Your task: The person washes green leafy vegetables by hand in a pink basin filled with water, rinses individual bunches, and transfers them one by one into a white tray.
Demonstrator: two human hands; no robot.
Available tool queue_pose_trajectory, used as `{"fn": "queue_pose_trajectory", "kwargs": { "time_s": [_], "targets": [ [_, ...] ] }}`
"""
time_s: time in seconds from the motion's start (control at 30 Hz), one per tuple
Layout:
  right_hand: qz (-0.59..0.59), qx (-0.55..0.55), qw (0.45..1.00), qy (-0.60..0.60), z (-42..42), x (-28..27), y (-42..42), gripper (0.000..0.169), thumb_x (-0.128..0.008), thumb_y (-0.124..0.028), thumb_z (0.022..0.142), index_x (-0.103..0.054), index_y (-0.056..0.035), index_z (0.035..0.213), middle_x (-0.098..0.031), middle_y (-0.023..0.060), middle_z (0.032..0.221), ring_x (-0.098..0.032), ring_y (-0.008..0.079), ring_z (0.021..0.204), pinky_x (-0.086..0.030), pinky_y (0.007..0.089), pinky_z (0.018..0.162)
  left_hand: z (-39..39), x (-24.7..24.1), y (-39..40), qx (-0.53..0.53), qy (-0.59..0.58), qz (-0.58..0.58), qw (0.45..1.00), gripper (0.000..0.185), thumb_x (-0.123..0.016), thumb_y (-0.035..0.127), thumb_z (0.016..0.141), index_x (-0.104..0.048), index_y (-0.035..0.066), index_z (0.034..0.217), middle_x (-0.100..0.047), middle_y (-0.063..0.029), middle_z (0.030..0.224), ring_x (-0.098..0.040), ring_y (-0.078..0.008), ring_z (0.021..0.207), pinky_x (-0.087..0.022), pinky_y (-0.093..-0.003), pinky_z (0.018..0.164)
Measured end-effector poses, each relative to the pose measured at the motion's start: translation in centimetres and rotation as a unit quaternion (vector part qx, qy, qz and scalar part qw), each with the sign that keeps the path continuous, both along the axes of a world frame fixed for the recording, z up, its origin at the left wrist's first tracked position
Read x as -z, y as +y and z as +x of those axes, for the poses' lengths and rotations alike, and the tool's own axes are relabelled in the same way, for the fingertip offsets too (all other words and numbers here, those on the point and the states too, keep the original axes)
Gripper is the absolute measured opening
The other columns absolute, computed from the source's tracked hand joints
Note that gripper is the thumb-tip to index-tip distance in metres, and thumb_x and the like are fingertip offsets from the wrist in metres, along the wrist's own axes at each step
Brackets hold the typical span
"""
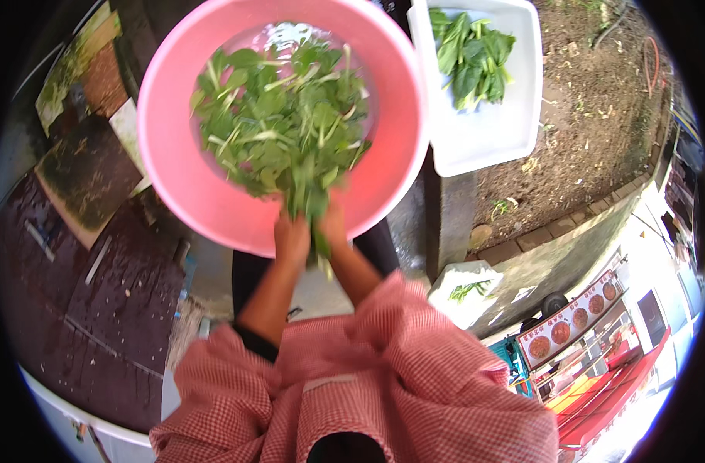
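Observation:
A round pink plastic basin point(231, 214) with water in it stands before me, and many leafy greens point(265, 116) float inside. At the near rim, both my hands are on one bunch of greens point(306, 188), its stems pointing towards me. My left hand point(291, 234) grips it from the left side. My right hand point(332, 223) is blurred and closes round the same bunch from the right. To the basin's right, a white plastic tub point(485, 139) holds a smaller pile of leafy greens point(474, 61).
A concrete ledge point(450, 220) runs below the white tub. A white container point(439, 289) with some green stalks sits lower right. Bare soil with a brick edging point(532, 240) lies beyond it. Dark wet panels point(115, 289) are on the left. A food stall stands far right.

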State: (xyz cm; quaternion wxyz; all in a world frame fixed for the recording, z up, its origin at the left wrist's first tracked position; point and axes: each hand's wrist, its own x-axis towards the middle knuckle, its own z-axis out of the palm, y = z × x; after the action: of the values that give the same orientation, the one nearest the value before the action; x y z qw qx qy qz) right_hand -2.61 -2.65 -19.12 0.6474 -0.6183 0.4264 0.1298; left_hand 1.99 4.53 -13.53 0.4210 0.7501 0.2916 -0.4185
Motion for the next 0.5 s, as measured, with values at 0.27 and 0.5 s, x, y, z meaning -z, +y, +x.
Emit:
{"fn": "queue_pose_trajectory", "kwargs": {
  "time_s": [0.27,0.5],
  "targets": [
    [0.256,0.222,0.937,0.079,7.2,-15.1,-8.8,0.029,-0.062,-0.012,0.085,-0.057,-0.0017,0.111,-0.061,-0.0012,0.086,-0.052,0.0046,0.069,-0.044,0.0185,0.06,1.2,-10.4,-8.3,-0.231,-0.077,-0.199,0.949,0.03,-0.052,0.02,0.092,-0.052,0.0,0.115,-0.059,-0.0068,0.107,-0.055,-0.0145,0.095,-0.044,-0.0278,0.082],
    [-0.015,0.081,0.976,-0.203,17.9,-15.4,-25.6,0.044,-0.064,-0.011,0.083,-0.049,0.0007,0.122,-0.063,0.0086,0.097,-0.058,0.0125,0.085,-0.048,0.0237,0.076,12.3,-8.1,-24.2,-0.158,-0.239,-0.41,0.866,0.05,-0.058,0.028,0.087,-0.042,0.0,0.125,-0.054,-0.0127,0.117,-0.05,-0.0205,0.109,-0.038,-0.032,0.093]
  ]
}}
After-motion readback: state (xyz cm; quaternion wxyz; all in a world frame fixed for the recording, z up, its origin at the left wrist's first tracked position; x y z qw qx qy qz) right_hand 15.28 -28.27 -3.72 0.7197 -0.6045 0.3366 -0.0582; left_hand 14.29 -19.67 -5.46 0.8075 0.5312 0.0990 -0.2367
